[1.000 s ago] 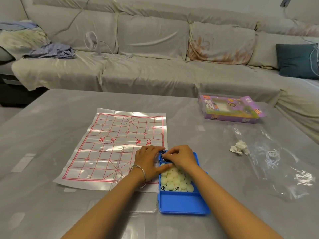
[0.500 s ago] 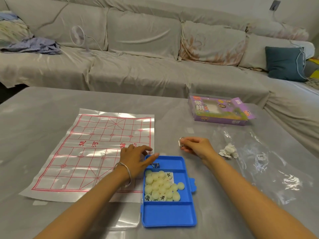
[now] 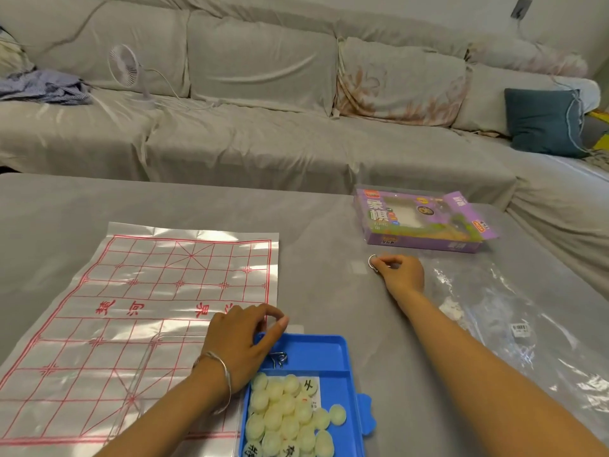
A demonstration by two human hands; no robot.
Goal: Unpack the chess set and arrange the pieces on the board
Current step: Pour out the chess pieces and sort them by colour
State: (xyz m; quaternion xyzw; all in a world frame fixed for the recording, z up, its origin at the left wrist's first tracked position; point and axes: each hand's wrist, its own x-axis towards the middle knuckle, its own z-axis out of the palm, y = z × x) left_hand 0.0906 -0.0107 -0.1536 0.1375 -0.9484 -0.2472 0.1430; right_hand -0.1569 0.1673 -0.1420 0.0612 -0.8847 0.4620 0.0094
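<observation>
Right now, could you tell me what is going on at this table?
A person is unpacking a chess set. The right hand pinches a small ring near the box. The left hand rests at the far corner of the tray. The pieces lie piled in the tray, and the board is spread flat with none on it.

Right hand (image 3: 400, 272) reaches forward, fingertips pinched; left hand (image 3: 242, 338) curls nearer.
</observation>
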